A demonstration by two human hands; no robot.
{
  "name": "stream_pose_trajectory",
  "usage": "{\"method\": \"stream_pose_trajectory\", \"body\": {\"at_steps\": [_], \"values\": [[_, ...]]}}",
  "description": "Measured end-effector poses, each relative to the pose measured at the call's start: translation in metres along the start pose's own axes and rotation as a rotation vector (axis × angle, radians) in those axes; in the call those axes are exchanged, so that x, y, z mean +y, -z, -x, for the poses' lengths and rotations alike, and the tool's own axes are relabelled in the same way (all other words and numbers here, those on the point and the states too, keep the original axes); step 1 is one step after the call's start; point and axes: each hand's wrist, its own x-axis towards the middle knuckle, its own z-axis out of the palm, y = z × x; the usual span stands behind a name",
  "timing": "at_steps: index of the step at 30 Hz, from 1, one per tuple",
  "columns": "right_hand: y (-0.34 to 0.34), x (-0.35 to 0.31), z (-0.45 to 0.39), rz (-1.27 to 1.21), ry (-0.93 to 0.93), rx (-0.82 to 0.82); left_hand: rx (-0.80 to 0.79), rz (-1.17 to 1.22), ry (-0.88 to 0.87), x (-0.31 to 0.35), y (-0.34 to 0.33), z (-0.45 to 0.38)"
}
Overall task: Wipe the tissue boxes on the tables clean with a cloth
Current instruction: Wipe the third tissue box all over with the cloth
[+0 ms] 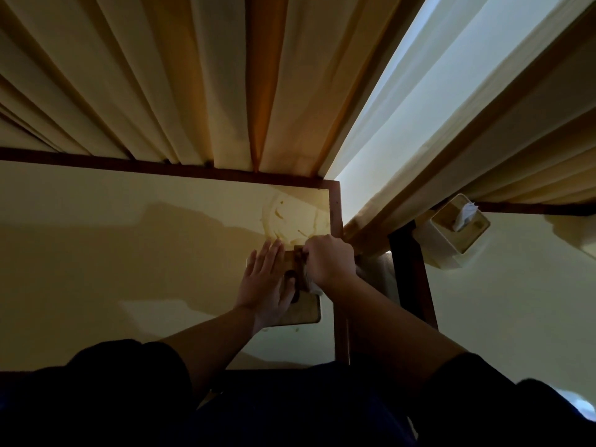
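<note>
Tissue box (304, 312) sits near the right edge of our table (129, 253), wood lid up. Our left hand (264, 285) lies flat, fingers straight, pinning the lid; our right hand (330, 261) is fisted round the cloth (314, 288), rubbing the far end. Risk: a hard stroke shoves the box off the edge. Second box (451, 240) on the neighbouring table (516, 301) looks untouched; curtains (193, 75) hang close behind.

Dim, wide-angle warped; daylight through curtain gap (403, 101).
</note>
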Motion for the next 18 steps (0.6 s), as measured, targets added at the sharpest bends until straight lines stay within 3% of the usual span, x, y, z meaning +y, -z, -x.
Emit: {"method": "stream_pose_trajectory", "body": {"at_steps": [6, 12, 18], "values": [[-0.025, 0.008, 0.038, -0.116, 0.045, 0.017, 0.002, -0.025, 0.030, -0.002, -0.001, -0.005], [-0.031, 0.021, 0.090, -0.034, 0.132, -0.021, 0.022, -0.057, 0.028, -0.003, -0.004, -0.007], [-0.023, 0.021, 0.100, -0.032, 0.188, -0.213, 0.024, -0.037, 0.056, -0.001, -0.005, -0.007]]}}
